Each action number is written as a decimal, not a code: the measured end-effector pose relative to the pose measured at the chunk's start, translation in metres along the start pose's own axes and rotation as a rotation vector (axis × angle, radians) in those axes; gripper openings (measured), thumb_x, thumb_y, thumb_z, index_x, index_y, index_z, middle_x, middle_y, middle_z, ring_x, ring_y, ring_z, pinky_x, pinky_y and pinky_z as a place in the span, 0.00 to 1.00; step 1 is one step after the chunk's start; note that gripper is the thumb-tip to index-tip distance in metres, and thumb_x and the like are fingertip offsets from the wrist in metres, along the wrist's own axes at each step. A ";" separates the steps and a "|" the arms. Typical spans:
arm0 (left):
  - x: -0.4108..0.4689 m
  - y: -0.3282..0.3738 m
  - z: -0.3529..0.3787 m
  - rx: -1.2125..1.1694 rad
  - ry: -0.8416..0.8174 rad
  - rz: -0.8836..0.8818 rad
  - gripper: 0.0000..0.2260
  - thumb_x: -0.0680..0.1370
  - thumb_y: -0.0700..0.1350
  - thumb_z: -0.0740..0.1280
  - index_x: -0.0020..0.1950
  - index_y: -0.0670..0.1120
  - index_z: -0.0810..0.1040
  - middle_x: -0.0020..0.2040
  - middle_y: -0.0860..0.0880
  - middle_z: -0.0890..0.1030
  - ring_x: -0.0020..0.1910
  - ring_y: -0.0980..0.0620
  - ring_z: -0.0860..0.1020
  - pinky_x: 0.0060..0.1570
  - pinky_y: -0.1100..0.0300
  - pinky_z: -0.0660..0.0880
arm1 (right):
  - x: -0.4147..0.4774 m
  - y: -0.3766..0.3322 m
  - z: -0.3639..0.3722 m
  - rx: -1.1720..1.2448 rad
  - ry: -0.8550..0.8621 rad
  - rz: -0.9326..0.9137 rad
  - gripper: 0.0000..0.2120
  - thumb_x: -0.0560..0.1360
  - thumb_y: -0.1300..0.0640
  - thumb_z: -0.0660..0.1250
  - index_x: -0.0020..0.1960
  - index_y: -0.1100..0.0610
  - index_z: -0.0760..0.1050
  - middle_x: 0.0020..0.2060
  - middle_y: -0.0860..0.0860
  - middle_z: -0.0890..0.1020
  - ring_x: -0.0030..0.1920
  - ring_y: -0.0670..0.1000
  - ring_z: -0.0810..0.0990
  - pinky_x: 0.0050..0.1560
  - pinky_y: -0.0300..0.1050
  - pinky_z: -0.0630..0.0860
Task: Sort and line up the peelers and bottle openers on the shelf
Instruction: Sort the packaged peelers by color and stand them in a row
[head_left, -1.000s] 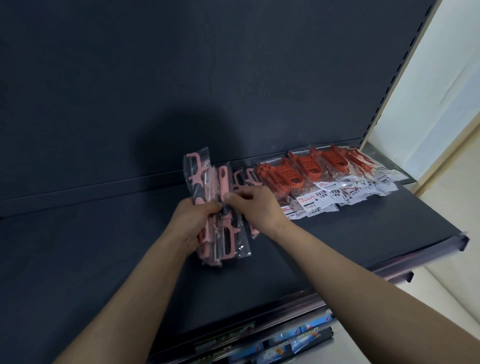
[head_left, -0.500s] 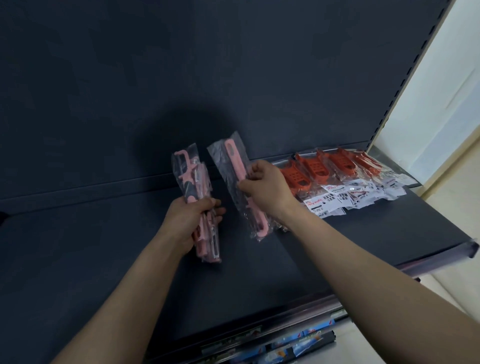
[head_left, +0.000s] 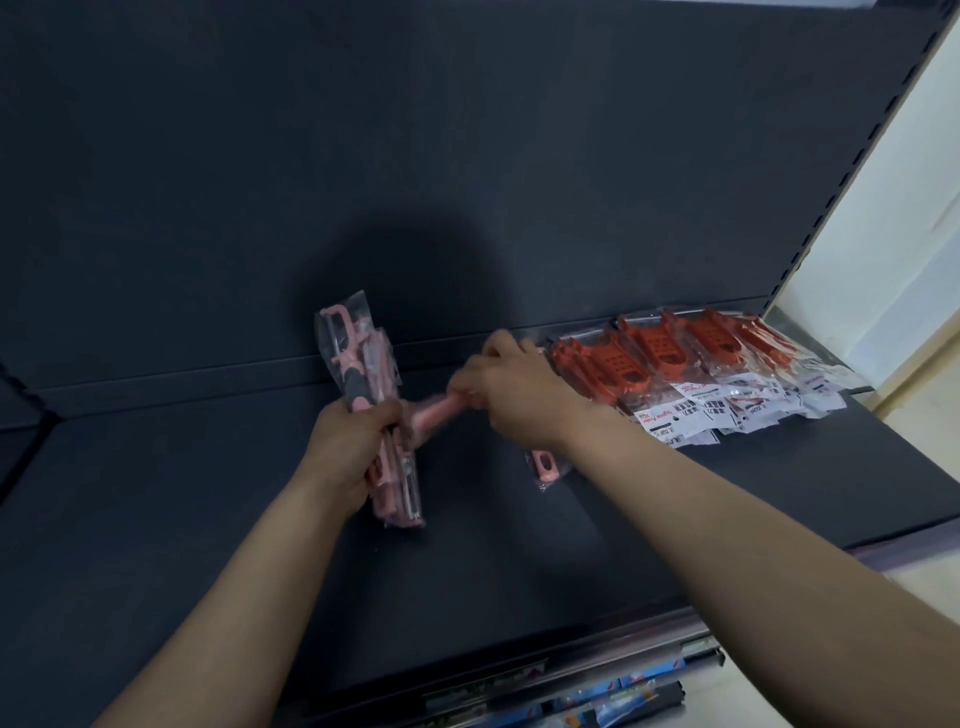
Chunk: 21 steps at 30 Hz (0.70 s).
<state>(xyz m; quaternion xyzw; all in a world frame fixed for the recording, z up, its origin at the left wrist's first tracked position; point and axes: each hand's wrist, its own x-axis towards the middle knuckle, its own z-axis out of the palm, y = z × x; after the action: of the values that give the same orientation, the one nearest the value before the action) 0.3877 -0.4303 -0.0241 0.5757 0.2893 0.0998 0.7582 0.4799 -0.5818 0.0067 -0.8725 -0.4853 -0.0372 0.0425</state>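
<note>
1. Sorting looks partly done: we see the orange-red packets (head_left: 654, 358) lined up in an overlapping row at the shelf's (head_left: 519, 545) right rear.
2. Our left hand (head_left: 345, 452) grips a bundle of bagged pink peelers (head_left: 363, 358), and our right hand (head_left: 519, 389) pinches one blurred pink packet (head_left: 434, 413) just beside it. We judge these are not yet placed.
3. Their white labels (head_left: 691, 410) carry print too small for us to read.
</note>
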 end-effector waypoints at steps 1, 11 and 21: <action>0.000 0.000 -0.002 -0.004 0.010 -0.005 0.10 0.75 0.34 0.66 0.55 0.34 0.77 0.46 0.38 0.82 0.38 0.48 0.81 0.32 0.61 0.78 | -0.001 -0.001 0.004 -0.085 -0.061 -0.029 0.20 0.73 0.66 0.60 0.61 0.49 0.73 0.57 0.47 0.76 0.58 0.55 0.64 0.54 0.48 0.60; -0.002 -0.002 -0.002 0.010 -0.005 0.017 0.09 0.74 0.33 0.66 0.54 0.34 0.76 0.41 0.42 0.81 0.34 0.52 0.82 0.31 0.63 0.79 | -0.011 -0.007 0.039 0.091 -0.102 -0.001 0.21 0.75 0.66 0.59 0.67 0.58 0.71 0.68 0.54 0.66 0.70 0.54 0.58 0.70 0.44 0.58; -0.001 -0.001 0.006 0.012 -0.023 0.006 0.05 0.74 0.33 0.66 0.50 0.36 0.77 0.40 0.42 0.82 0.32 0.53 0.82 0.28 0.62 0.77 | -0.013 -0.036 0.052 0.208 0.057 0.478 0.24 0.76 0.44 0.60 0.66 0.57 0.68 0.58 0.59 0.74 0.60 0.60 0.67 0.59 0.50 0.66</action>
<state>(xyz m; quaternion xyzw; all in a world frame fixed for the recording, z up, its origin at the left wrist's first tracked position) 0.3904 -0.4358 -0.0235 0.5824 0.2795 0.0938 0.7576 0.4434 -0.5682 -0.0448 -0.9520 -0.2650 -0.0006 0.1533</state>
